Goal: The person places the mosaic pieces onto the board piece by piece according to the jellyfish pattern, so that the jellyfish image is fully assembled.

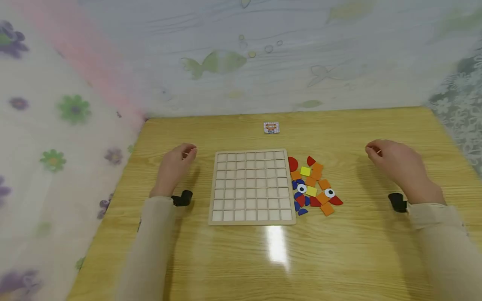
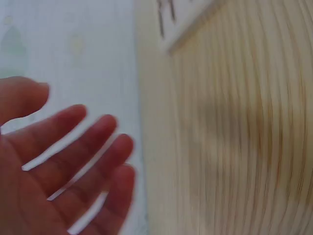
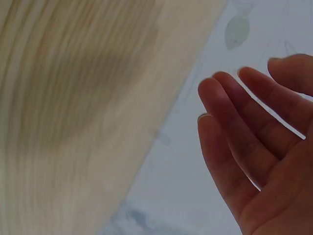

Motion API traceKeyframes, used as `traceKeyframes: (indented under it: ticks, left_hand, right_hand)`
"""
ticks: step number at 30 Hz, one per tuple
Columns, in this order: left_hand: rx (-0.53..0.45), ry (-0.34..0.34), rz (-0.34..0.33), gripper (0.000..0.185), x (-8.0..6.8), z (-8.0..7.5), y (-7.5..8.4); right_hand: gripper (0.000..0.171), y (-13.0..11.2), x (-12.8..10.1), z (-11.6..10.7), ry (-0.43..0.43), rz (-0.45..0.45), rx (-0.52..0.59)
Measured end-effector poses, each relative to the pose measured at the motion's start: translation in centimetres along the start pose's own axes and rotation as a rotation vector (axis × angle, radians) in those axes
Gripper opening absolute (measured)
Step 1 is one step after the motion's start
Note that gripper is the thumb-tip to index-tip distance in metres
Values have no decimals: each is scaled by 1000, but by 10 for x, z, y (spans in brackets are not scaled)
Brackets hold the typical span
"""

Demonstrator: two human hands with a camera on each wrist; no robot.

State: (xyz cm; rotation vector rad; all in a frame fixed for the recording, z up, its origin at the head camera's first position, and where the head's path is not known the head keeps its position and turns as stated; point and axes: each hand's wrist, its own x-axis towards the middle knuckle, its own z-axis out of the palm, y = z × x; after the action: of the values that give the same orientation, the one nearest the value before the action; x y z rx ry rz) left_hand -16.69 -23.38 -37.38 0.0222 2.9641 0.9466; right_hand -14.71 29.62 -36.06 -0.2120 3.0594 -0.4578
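Observation:
A pale wooden grid board (image 1: 251, 187) with empty square cells lies in the middle of the wooden table (image 1: 339, 251). Beside its right edge sits a pile of coloured shape pieces (image 1: 311, 186): orange, yellow, red, blue, and two white eye discs. My left hand (image 1: 177, 165) hovers left of the board, fingers relaxed, holding nothing; the left wrist view shows its spread fingers (image 2: 73, 161). My right hand (image 1: 395, 163) hovers right of the pile, also holding nothing, and the right wrist view shows its straight fingers (image 3: 244, 127).
A small picture card (image 1: 271, 127) lies beyond the board near the table's far edge. Patterned curtains with flowers (image 1: 75, 109) and fish (image 1: 212, 62) hang at the left and back. A light glare (image 1: 277, 244) shines on the table in front of the board.

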Motion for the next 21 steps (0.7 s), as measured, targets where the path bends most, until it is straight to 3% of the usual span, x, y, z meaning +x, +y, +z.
traceKeyframes:
  ticks: [3, 6, 12, 21]
  left_hand:
    - [-97, -96, -58, 65, -7, 10, 6]
    - [-138, -141, -87, 62, -14, 19, 9]
    - [-193, -166, -109, 55, -22, 32, 10]
    - [-216, -206, -167, 52, -25, 46, 9]
  right_hand:
    - [48, -13, 5, 13, -37, -8, 77]
    - [43, -30, 12, 26, -54, -22, 160]
    - [39, -59, 21, 50, -70, -16, 274]
    - [41, -86, 40, 65, -194, 32, 429]
